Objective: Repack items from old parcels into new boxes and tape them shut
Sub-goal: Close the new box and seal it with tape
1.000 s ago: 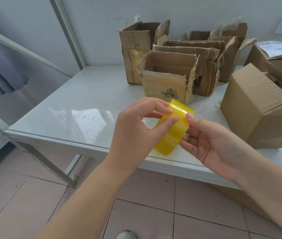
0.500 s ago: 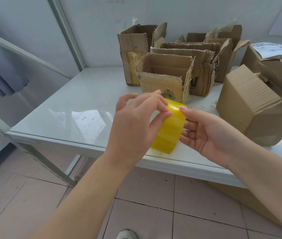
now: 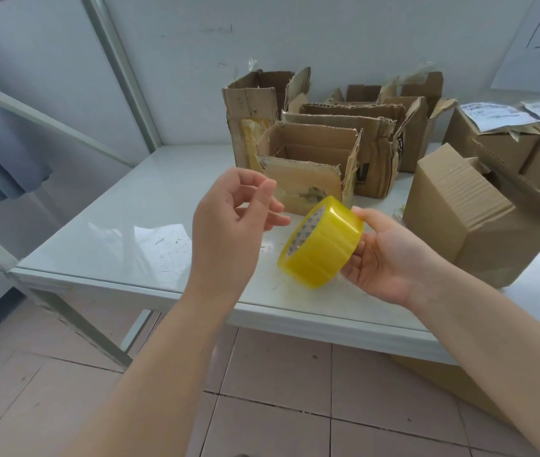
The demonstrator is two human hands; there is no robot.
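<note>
In the head view, the right hand has its grip curled around a yellow tape roll and holds it in the air above the front edge of the white surface. The left hand is just beside the roll without touching it, grip released and fingers loosely bent. Torn open cardboard boxes stand behind, and a closed cardboard box is on the right.

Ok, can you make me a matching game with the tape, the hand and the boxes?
Things:
1. yellow roll of packing tape
2. left hand
3. torn brown cardboard box
4. white paper labels

States:
A. on the far-right boxes
B. open-topped, standing on the white table
C. nothing seen in it
D. gripped by the right hand

Pairs: 1-D, 2-C, 3-B, 4-A.
</note>
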